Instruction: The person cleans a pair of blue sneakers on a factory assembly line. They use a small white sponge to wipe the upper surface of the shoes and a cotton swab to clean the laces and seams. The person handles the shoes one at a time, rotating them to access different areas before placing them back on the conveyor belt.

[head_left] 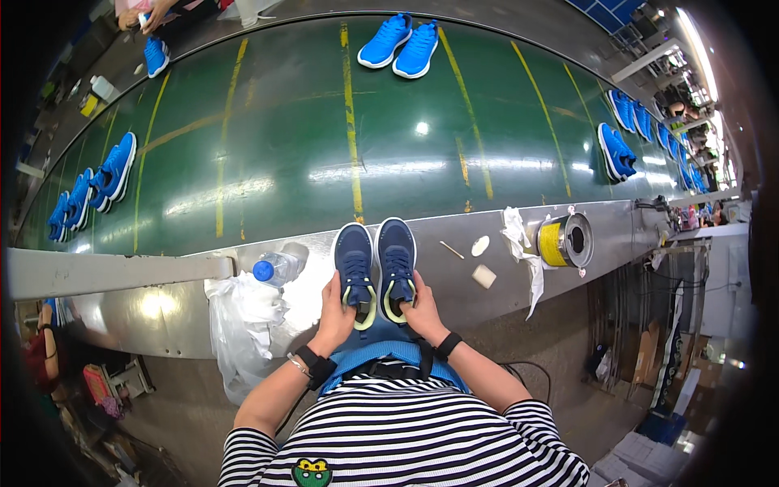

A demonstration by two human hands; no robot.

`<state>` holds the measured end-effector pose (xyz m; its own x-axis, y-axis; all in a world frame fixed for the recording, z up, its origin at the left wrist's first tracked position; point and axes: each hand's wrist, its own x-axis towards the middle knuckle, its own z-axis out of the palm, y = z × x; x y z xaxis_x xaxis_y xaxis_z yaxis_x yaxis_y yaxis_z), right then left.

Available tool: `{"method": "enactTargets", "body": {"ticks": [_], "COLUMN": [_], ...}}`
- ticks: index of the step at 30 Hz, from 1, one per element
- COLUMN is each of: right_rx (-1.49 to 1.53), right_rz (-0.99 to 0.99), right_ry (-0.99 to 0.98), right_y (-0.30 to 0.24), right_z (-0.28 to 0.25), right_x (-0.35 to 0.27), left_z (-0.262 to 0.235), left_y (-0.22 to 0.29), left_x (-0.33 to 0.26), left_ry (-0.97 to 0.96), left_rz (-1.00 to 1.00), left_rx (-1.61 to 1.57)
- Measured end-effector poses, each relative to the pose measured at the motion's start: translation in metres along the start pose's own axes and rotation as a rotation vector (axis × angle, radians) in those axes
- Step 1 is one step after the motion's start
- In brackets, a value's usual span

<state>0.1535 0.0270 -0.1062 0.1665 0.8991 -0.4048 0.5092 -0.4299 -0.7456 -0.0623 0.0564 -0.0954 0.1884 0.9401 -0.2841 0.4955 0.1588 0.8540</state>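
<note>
The left hand [335, 312] grips the heel of the left shoe [355, 272]. The fingers are closed around the heel collar, with the thumb at the inner side of the opening. The right hand [419, 310] grips the heel of the right shoe [396, 266] in the same manner, closed on the collar from the outer side.

Both shoes are dark navy with pale yellow-green heel lining. They stand side by side, touching or nearly so, toes pointing away from the person. The toes rest on the grey metal ledge [454, 280] that borders the green belt [284, 138]; the heels overhang the near edge and sit inside the hands. Each shoe extends forward from its grip, so the grip lies at the rear end only.

On the ledge, left of the left hand, a water bottle [274, 268] with a blue cap lies above a white plastic bag [239, 321]. Right of the right hand lie a thin stick [452, 249], two small pale pads [482, 261], a white rag [519, 243] and a yellow tin [565, 241] on its side.

On the belt, a pair of bright blue shoes [401, 45] stands at the far side. More blue shoes [91, 188] stand at the left and further ones [617, 150] at the right.
</note>
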Motion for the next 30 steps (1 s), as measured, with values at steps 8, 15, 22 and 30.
{"method": "enactTargets", "body": {"ticks": [8, 15, 22, 30], "right_rx": [0.094, 0.160, 0.150, -0.012], "right_rz": [-0.187, -0.272, -0.159, -0.080], "right_ry": [0.180, 0.224, 0.170, 0.048], "right_y": [-0.021, -0.026, -0.029, -0.017], "right_z": [-0.016, -0.022, -0.018, -0.009], "right_x": [-0.032, -0.044, -0.052, -0.030], "left_z": [-0.006, -0.007, -0.010, 0.002], "left_y": [0.027, 0.031, 0.031, -0.006], "left_x": [-0.010, -0.016, -0.028, -0.017], "left_ry": [0.035, 0.036, 0.029, 0.020], "left_rz": [0.213, 0.281, 0.239, 0.115], "left_rx": [-0.032, -0.028, -0.011, 0.036]}}
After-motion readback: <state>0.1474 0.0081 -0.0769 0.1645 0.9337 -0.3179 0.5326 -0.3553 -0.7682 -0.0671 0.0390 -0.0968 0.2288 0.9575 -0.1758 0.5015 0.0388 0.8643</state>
